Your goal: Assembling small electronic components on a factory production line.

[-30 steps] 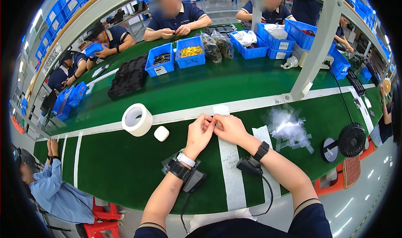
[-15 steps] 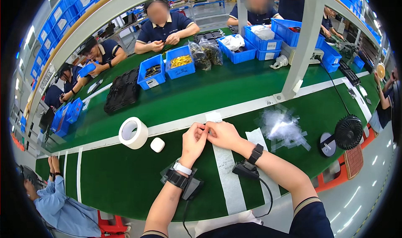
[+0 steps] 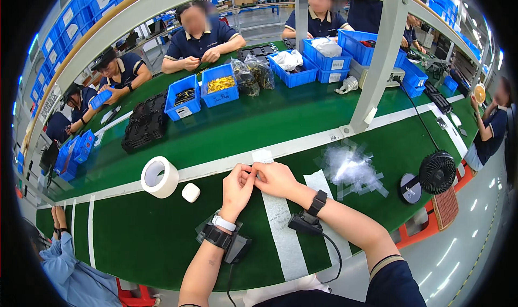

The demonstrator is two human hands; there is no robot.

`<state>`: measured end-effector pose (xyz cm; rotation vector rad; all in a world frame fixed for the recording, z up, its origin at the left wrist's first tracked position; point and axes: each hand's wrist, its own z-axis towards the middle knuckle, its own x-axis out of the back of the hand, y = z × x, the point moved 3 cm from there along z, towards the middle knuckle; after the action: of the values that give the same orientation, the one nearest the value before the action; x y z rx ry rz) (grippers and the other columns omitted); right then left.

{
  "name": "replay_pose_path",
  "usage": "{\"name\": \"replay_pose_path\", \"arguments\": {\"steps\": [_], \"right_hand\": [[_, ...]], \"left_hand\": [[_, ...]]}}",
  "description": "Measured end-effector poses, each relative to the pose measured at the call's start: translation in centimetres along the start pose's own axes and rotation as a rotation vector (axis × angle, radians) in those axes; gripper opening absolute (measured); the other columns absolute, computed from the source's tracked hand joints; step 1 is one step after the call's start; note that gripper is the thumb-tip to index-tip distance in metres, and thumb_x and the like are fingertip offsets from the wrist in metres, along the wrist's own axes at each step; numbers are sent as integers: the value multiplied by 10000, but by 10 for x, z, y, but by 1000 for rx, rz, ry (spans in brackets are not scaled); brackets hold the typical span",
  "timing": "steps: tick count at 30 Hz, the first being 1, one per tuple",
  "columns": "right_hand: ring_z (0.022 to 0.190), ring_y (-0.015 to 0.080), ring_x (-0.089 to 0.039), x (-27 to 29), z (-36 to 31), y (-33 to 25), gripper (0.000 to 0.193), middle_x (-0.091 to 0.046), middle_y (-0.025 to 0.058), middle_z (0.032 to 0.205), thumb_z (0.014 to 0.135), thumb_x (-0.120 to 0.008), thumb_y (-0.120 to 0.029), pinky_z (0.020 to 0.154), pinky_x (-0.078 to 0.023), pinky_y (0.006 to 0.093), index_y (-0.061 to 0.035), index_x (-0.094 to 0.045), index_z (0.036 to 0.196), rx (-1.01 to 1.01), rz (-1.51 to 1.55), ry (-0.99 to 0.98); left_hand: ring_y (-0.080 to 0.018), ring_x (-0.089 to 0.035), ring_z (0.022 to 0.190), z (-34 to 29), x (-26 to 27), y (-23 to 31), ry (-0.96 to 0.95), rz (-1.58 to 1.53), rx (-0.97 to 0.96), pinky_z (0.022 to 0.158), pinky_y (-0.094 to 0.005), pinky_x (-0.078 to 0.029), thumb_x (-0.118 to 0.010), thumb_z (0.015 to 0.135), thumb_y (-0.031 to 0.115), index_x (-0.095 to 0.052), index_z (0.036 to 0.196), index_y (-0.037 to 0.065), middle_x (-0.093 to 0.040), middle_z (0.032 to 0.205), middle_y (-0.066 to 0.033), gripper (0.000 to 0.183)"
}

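Note:
Fingertips of my left hand [image 3: 236,188] and my right hand [image 3: 276,178] meet in a pinch above the green table [image 3: 145,237]. Whatever sits between them, if anything, is too small or hidden to make out. Under and beside my right hand runs a white paper strip [image 3: 285,237] with faint handwriting. To the left of my hands lies a small rounded white case [image 3: 190,192], and past it a wide roll of white tape [image 3: 169,178] stands on its edge. A loose heap of clear plastic pieces [image 3: 353,169] spreads to the right.
A black desk fan [image 3: 436,172] stands at the right edge. A slanted metal post [image 3: 376,64] rises from the table's middle. Beyond are blue bins [image 3: 220,95], black moulded trays [image 3: 144,120] and co-workers [image 3: 202,42]. Cables trail from black devices [image 3: 236,248] on my wrists.
The whole view has shifted, so the table and everything on it appear a little further left. My hands stay pinched together in nearly the same pose.

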<state>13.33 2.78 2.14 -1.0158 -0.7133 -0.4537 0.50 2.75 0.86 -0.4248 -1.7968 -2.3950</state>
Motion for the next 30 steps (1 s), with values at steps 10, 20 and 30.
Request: {"name": "replay_pose_path", "arguments": {"steps": [10, 20, 30], "right_hand": [[559, 280, -575, 1, 1, -1, 159, -564, 86, 585, 706, -556, -175, 505, -453, 381, -64, -555, 819, -10, -3, -14], [550, 271, -572, 1, -1, -1, 157, -555, 76, 574, 709, -553, -173, 501, -450, 376, -67, -556, 825, -3, -3, -5], [537, 264, -566, 2, 1, 0, 156, -546, 71, 561, 708, -555, -172, 493, -445, 369, -65, -556, 821, -10, -3, -9]], "left_hand": [[-18, -483, 572, 0, 0, 4, -11, 6, 4, 505, -162, -390, -560, 828, 46, -535, 867, -12, -549, 643, 0, 75], [-21, -487, 572, -1, -1, -2, -25, -12, 1, 504, -165, -393, -556, 828, 41, -531, 862, -14, -552, 642, -5, 69], [-38, -467, 496, 1, -2, -2, 30, -21, -22, 465, -196, -384, -583, 807, 73, -547, 833, 6, -535, 580, -8, 81]]}}
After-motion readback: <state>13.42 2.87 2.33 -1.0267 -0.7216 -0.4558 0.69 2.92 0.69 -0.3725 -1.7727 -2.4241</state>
